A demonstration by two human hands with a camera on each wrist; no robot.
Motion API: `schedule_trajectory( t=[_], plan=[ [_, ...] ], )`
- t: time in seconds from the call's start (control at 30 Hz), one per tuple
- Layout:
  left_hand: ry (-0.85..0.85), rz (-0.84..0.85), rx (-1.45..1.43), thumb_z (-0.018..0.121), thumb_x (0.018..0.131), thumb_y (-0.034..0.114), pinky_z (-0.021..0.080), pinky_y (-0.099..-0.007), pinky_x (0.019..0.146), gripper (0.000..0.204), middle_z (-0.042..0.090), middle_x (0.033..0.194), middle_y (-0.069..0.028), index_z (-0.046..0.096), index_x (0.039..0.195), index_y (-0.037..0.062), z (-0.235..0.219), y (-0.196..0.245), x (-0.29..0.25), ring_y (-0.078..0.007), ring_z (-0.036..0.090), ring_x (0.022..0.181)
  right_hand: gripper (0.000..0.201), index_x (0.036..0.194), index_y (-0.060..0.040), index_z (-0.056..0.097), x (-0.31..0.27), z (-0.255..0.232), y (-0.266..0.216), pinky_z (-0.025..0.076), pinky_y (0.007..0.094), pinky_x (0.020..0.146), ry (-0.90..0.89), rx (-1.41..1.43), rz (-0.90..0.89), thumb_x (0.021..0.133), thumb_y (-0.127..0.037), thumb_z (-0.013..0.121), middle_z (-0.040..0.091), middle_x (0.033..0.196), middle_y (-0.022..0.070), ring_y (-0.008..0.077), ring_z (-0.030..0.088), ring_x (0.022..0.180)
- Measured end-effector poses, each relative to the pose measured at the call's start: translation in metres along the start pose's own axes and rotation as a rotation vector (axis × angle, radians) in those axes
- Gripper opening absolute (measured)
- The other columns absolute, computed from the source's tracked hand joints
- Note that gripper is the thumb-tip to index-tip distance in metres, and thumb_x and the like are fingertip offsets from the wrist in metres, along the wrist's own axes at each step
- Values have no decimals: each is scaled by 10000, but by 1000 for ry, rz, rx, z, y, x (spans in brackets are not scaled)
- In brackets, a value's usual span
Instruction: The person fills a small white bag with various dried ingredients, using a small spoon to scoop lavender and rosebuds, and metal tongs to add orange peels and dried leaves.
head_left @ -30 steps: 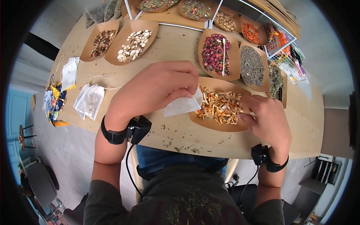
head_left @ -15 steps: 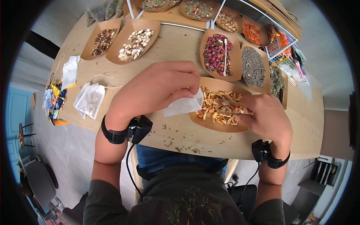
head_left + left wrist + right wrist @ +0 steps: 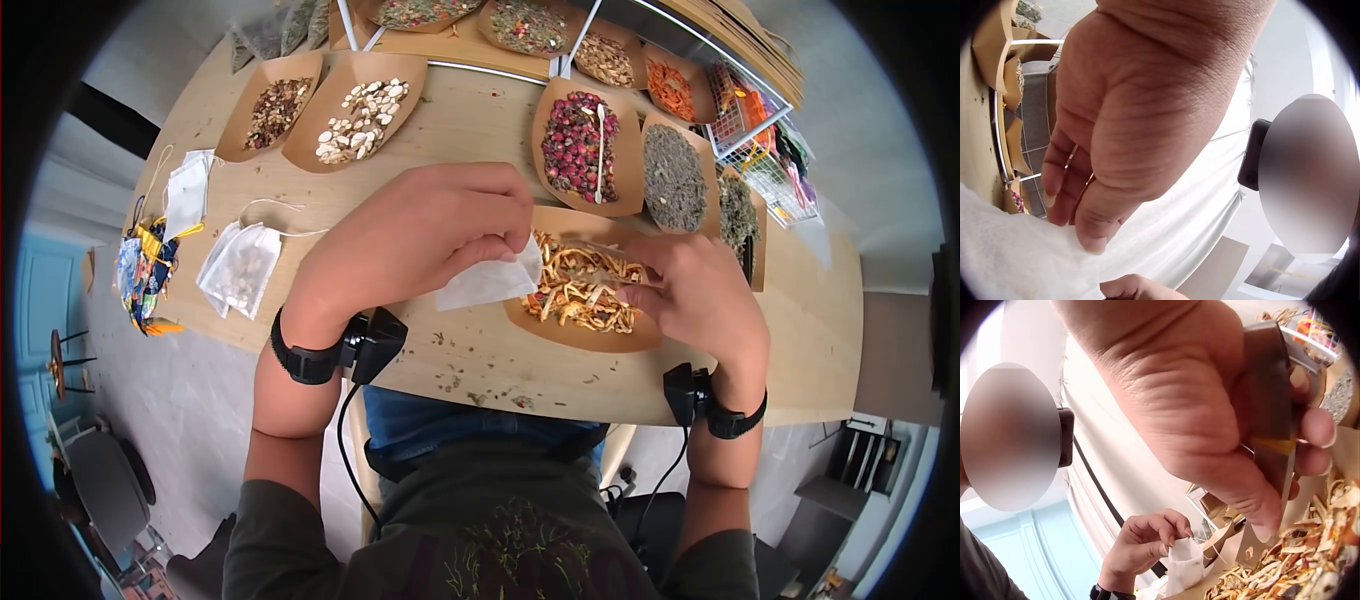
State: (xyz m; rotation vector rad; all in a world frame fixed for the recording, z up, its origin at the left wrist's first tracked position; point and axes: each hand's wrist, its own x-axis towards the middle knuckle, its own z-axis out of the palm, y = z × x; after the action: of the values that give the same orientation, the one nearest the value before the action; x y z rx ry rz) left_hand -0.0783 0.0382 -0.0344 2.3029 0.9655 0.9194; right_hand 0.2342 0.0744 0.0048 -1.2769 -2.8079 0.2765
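My left hand (image 3: 435, 225) pinches the top edge of a small white drawstring pouch (image 3: 482, 283) with thumb and fingers. The pouch hangs at the left end of a brown paper tray (image 3: 640, 344), and its mouth stands open in the right wrist view. Orange and cream dried peel strips (image 3: 580, 305) fill this tray. Over its right side, my right hand (image 3: 712, 295) grips metal tongs (image 3: 1270, 387) between thumb and fingers. The tongs' tips reach down among the strips; in the head view, a clump sits at them.
Behind the peel stand paper trays of rosebuds (image 3: 580, 150) with a white spoon, lavender (image 3: 675, 175) and green herb (image 3: 738, 210). White slices (image 3: 360, 120) fill a tray farther left. A filled white pouch (image 3: 240, 270) lies at the left; a wire basket (image 3: 765, 165) stands back right.
The right hand has shifted slightly back and left over the tray, bringing the tongs' prongs closer together among the peel strips. The left hand and pouch have stayed nearly still.
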Motion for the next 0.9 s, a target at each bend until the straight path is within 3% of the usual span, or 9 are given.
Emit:
schedule_trajectory(
  t=[0.1,0.2,0.5,0.57,0.67,0.9],
  plan=[
    [13,4,0,794,923,18,561,-392,801,131,705,1107,-66,678,983,21,1,-3,-1,-299,699,935,273,949,-29,730,-3,-2,-2,505,514,698,-40,39,6,813,-201,892,682,791,171,429,691,782],
    [13,10,-3,796,921,15,561,-390,799,134,701,1100,-64,677,982,20,2,-2,-1,-297,698,933,231,1031,-66,807,-8,-16,-10,559,550,803,-186,-22,101,856,-207,858,771,895,192,433,743,903],
    [-13,-14,7,797,921,14,565,-384,801,133,707,1101,-62,681,985,17,0,-1,0,-291,705,932,198,1005,-75,793,-16,5,1,555,538,812,-81,-76,70,871,-214,837,763,881,173,427,740,894],
    [-16,-10,11,796,922,14,567,-382,802,130,710,1104,-64,682,985,17,1,-1,1,-292,707,933,213,954,-59,746,-19,10,2,504,514,729,38,-56,-20,849,-210,854,703,778,152,416,701,808],
    [-4,-12,0,793,925,12,571,-383,800,122,715,1109,-70,685,983,17,1,-1,-1,-297,710,934,209,971,-59,758,-21,-3,0,504,518,761,-92,-45,70,863,-213,849,714,789,149,412,707,819],
    [-29,-13,4,790,924,13,578,-382,801,111,719,1116,-88,707,997,8,0,1,1,-301,717,940,231,1051,-81,808,-22,9,5,525,510,773,-48,-70,36,864,-208,852,752,829,161,408,724,841]
  ],
)
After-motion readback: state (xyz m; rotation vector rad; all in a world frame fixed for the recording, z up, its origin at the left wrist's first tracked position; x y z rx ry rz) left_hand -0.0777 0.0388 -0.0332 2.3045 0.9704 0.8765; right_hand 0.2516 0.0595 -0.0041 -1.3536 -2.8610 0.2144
